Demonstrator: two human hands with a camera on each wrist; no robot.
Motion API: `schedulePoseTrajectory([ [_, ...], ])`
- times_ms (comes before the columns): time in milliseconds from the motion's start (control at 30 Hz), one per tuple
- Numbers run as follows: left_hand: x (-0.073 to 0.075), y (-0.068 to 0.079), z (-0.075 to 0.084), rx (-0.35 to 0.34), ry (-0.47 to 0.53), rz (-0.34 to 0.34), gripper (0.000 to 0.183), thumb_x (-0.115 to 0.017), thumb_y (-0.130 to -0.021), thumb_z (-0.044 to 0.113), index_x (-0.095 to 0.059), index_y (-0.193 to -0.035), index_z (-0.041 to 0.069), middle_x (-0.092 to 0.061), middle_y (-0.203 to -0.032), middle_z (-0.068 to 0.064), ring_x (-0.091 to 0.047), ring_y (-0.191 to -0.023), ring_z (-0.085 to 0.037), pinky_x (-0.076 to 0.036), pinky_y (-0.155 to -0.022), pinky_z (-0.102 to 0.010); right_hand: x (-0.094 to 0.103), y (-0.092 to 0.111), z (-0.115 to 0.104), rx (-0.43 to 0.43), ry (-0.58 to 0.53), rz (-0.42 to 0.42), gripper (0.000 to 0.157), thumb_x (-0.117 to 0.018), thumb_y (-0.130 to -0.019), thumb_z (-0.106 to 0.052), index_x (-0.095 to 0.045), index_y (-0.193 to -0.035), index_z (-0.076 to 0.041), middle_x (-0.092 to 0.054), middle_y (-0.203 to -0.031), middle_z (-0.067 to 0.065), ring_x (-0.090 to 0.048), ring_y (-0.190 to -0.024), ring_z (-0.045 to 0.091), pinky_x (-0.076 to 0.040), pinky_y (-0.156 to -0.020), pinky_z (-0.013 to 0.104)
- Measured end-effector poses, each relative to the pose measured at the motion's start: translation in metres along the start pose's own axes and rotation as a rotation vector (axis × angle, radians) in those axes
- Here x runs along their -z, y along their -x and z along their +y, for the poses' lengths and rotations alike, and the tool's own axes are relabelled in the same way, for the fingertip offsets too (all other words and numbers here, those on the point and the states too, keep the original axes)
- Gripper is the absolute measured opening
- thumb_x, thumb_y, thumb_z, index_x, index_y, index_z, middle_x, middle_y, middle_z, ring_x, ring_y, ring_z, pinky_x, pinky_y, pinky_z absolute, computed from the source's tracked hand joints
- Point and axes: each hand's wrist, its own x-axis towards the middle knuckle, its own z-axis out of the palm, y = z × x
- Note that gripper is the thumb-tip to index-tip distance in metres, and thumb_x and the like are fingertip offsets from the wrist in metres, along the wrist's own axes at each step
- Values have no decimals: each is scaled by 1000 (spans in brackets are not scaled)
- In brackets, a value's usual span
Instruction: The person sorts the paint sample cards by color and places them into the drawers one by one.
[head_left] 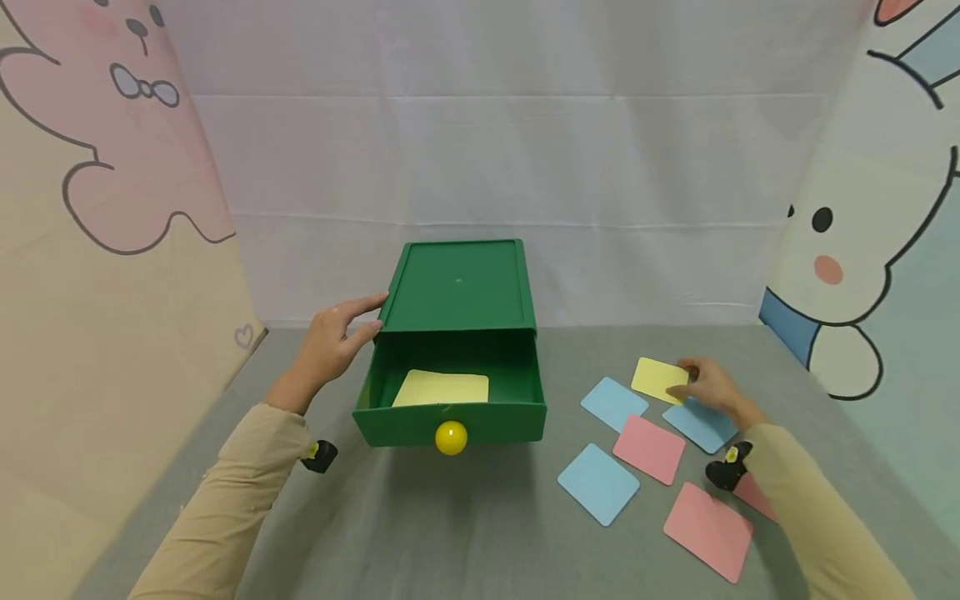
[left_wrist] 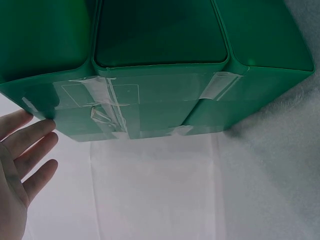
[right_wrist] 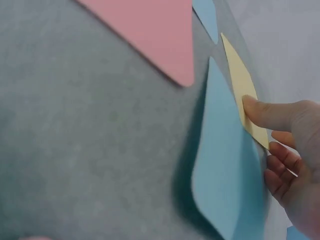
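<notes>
A green drawer box (head_left: pixel 459 287) stands on the table with its drawer pulled out toward me. Inside the drawer lies a yellow card (head_left: pixel 442 388), and a yellow knob (head_left: pixel 451 437) sits on the drawer front. My left hand (head_left: pixel 330 343) rests its fingertips against the box's left side, fingers extended; the left wrist view shows them by the box's taped side (left_wrist: pixel 160 107). To the right, my right hand (head_left: pixel 711 385) pinches a second yellow card (head_left: pixel 654 379) at its right edge, thumb (right_wrist: pixel 265 112) on its face. That card partly overlaps a blue card (head_left: pixel 701 423).
Two more blue cards (head_left: pixel 614 403) and three pink cards (head_left: pixel 649 449) lie loose on the grey tabletop (head_left: pixel 450 533) right of the box. My right forearm partly covers one pink card (head_left: pixel 754 497). A white cloth (head_left: pixel 637 167) hangs behind, with cartoon-printed panels on both sides.
</notes>
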Motion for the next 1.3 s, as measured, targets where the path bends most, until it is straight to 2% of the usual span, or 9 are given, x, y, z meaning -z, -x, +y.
schedulePoseTrajectory([
  [233, 0, 0, 0, 4, -10, -5, 39, -49, -92, 16, -52, -127, -2, -55, -122, -21, -50, -112, -35, -39, -94, -50, 7, -1, -3, 39, -39, 18, 53, -68, -76, -4, -44, -116, 23, -46, -110, 38, -47, -94, 44, -46, -73, 45],
  [367, 0, 0, 0, 0, -5, 7, 39, -49, -90, 14, -53, -126, -2, -56, -120, -21, -51, -111, -36, -39, -93, -50, 13, 1, -3, 33, -63, 42, 43, -64, -78, -1, -49, -112, 21, -48, -104, 33, -47, -92, 42, -45, -70, 40],
  [567, 0, -1, 2, -21, 1, 22, 38, -49, -91, 14, -53, -125, -2, -57, -119, -22, -52, -110, -36, -40, -92, -51, 23, 3, -11, 18, -77, 35, 32, -54, -83, 4, -50, -111, 19, -49, -99, 29, -48, -90, 39, -47, -69, 36],
  [733, 1, -1, 1, -13, -17, 6, 39, -49, -91, 16, -53, -126, -2, -56, -120, -21, -52, -111, -35, -40, -93, -50, 28, 6, -22, -3, -127, 35, 31, -46, -85, 7, -48, -113, 20, -47, -99, 29, -49, -88, 34, -52, -67, 34],
  [1033, 1, 1, 0, -13, -14, 1, 39, -49, -91, 16, -53, -126, -2, -56, -121, -22, -51, -111, -36, -40, -92, -51, 40, 8, -43, 33, -164, 46, 32, -45, -86, 7, -47, -115, 21, -48, -102, 30, -51, -86, 30, -54, -70, 35],
  [1300, 0, 1, 0, 0, -24, -2, 39, -49, -92, 16, -52, -127, -1, -55, -121, -21, -51, -112, -36, -39, -93, -51, 54, 9, -68, 126, -160, 84, 28, -45, -88, 9, -50, -113, 19, -49, -101, 28, -52, -84, 30, -50, -63, 17],
])
